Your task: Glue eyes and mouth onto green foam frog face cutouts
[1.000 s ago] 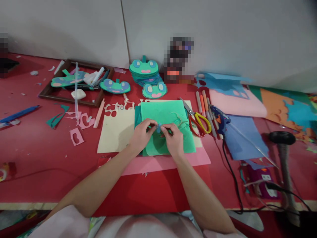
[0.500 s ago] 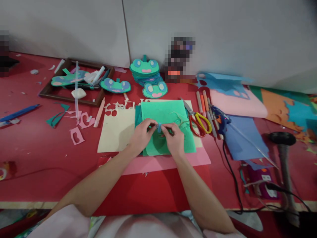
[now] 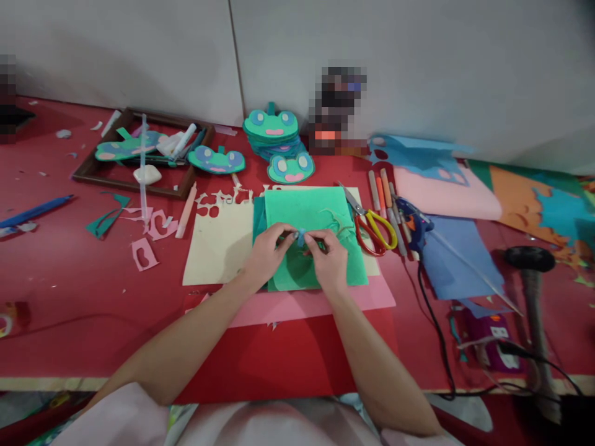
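Over the green sheet (image 3: 297,207), my left hand (image 3: 267,251) and my right hand (image 3: 329,257) meet fingertip to fingertip. Both are closed in a pinch around a small blue piece (image 3: 301,238), which looks like cut craft foam or paper. Its exact shape is too small to tell. Thin green offcuts (image 3: 341,224) lie on the sheet beside my right hand. Scissors (image 3: 372,224) with red and yellow handles rest at the sheet's right edge. Under the green sheet are a cream sheet (image 3: 218,248) and a pink sheet (image 3: 367,297).
Finished frog faces (image 3: 271,129) are stacked at the back, with another frog face (image 3: 291,168) before them. A wooden frame (image 3: 174,189) holds markers at left. To the right are several pens (image 3: 381,192), a blue glue gun (image 3: 413,226) with its cord, and a black-headed mallet (image 3: 530,260).
The small blue piece has shifted or turned slightly to the right between my fingertips. My right hand has moved a touch to the right; everything else looks the same.
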`<state>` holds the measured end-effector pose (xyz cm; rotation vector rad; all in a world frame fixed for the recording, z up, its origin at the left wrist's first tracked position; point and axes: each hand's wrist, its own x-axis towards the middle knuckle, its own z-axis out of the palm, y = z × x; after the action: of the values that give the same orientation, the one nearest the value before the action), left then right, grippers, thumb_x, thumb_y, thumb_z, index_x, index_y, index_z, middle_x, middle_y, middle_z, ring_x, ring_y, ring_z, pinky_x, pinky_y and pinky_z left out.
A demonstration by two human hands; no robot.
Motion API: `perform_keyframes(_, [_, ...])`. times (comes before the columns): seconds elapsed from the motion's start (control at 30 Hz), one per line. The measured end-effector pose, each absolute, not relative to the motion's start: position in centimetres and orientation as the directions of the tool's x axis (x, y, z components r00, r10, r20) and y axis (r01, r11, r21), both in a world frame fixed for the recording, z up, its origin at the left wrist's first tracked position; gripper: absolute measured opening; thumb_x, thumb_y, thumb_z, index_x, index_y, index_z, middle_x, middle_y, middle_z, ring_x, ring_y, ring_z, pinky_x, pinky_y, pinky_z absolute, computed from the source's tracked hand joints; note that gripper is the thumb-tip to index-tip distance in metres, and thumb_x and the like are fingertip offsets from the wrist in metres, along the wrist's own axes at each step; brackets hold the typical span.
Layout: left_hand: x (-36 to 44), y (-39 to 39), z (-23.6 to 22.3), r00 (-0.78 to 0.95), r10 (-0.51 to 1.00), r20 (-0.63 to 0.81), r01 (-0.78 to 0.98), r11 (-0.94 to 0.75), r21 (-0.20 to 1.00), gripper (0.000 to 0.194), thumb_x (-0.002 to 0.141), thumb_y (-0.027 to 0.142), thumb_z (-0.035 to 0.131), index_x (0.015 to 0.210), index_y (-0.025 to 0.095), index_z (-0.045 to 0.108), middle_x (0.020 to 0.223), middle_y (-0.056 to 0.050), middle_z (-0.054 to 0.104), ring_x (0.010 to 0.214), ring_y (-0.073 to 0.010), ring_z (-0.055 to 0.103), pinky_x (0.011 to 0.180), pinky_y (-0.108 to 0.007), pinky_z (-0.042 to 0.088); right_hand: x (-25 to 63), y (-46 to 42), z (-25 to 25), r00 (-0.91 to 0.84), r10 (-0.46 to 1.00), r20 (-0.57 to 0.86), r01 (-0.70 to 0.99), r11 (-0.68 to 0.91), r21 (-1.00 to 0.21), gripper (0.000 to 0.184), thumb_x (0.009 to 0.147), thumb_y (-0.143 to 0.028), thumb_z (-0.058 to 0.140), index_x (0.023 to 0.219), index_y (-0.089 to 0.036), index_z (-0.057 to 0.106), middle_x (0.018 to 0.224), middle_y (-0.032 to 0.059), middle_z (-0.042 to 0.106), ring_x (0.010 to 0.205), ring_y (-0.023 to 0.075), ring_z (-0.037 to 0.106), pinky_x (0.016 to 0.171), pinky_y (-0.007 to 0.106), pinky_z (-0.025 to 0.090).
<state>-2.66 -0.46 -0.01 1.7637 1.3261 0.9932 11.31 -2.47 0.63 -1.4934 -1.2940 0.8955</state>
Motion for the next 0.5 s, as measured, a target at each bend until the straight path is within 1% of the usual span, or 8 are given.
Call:
perform_keyframes(0.23, [-2.66, -0.58, 0.11, 0.234, 0.954, 0.189, 0.483, -0.283, 0.829, 0.01, 0.088, 0.024, 0.05, 0.089, 0.019, 0.059, 0.087, -0.002, 0.066, 0.081, -0.0126, 0.061, 0.075, -0.025, 0.048, 11.29, -2.5, 0.66, 0.16, 0.986, 0.053, 0.301, 0.003, -0.953, 0.022, 0.081, -0.038, 0.055, 0.082, -0.019, 0.065, 0.082, 0.0029, 0.059, 0.067, 0.011, 0.057, 0.054, 0.022, 0.051])
perform_keyframes(0.5, [-2.7, -0.54, -0.11, 0.249, 0.941, 0.229, 0.475, -0.324, 0.818, 0.008, 0.087, 0.022, 0.051, 0.088, 0.019, 0.058, 0.086, -0.002, 0.065, 0.08, -0.0122, 0.06, 0.074, -0.025, 0.048, 11.33, -2.48, 0.69, 0.156, 0.985, 0.071, 0.301, 0.021, -0.954, 0.02, 0.081, -0.037, 0.056, 0.082, -0.019, 0.065, 0.081, 0.0023, 0.059, 0.066, 0.0108, 0.056, 0.054, 0.023, 0.052])
